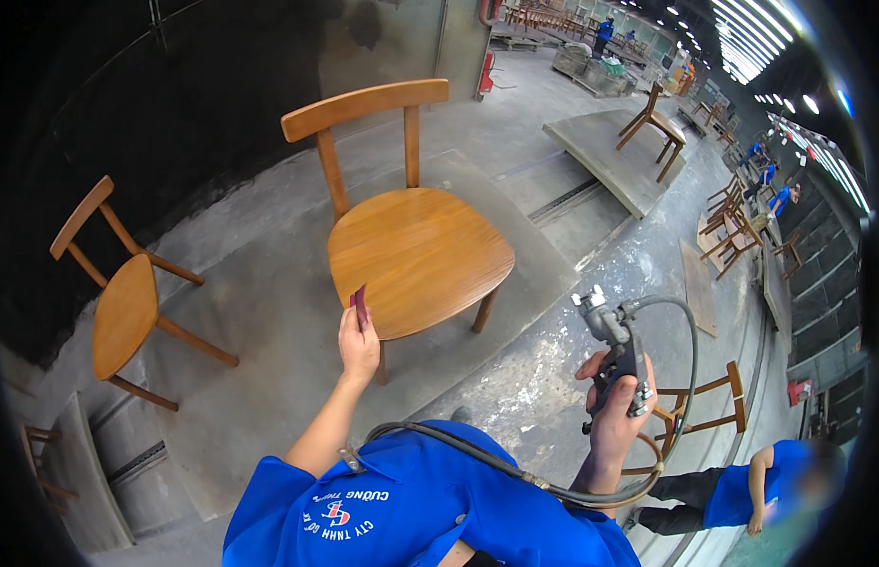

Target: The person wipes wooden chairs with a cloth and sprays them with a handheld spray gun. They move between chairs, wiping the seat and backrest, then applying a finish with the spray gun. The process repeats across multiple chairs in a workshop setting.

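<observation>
Right in front of me stands a wooden chair [421, 255] with a broad, glossy orange-brown seat and a curved back rail. My left hand [360, 342] is closed on a small folded dark-red pad [360, 304], held at the near left edge of the seat; whether the pad touches the wood I cannot tell. In my right hand [621, 402] is a spray gun [611, 335], gripped by its handle, its nozzle end pointing up and away, to the right of the chair. A dark hose [693, 359] loops from the gun and runs across my blue shirt.
Another wooden chair [128, 312] stands at the left on the grey platform. A further chair [655, 132] is on a grey platform [591, 151] at the back right. At the lower right, a person in blue [770, 487] stands near a wooden chair frame [709, 402]. Several chairs and people are farther off.
</observation>
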Tool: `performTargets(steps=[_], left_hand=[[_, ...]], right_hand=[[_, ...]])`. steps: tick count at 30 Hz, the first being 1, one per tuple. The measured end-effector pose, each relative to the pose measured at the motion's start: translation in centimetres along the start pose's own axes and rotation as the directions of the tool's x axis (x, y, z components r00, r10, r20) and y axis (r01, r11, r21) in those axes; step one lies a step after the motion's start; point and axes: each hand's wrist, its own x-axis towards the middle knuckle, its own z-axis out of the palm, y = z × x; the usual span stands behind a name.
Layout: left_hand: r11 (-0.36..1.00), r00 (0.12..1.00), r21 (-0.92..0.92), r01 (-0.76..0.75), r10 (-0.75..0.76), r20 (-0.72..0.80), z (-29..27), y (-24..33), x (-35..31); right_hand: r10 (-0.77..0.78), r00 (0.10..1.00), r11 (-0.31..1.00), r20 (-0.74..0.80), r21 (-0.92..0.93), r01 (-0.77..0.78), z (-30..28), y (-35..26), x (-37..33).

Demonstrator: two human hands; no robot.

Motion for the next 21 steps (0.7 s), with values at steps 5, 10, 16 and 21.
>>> performTargets(steps=[5,10,16,21], left_hand=[[0.941,0.947,0.237,-0.242,0.176,0.268,1.9,-0.1,-0.4],[0.803,0.787,0.309,-0.509,0.289,0.545,4.0,-0.8,-0.1],[0.61,0.611,0.334,-0.718,0.323,0.723,4.2,-1.5,0.7],[0.547,0.553,0.305,-0.779,0.372,0.745,4.6,-1.6,0.9]], right_hand=[[-0.063,0.994,0.997,-0.089,0.034,0.067,-0.7,0.6,0.7],[-0.04,0.995,0.998,-0.09,-0.056,0.035,-1.0,0.5,0.9],[-0.042,0.999,0.997,-0.019,-0.066,0.041,-0.4,-0.1,0.6],[0.091,0.987,0.985,0.132,-0.155,-0.071,1.0,-0.6,0.3]])
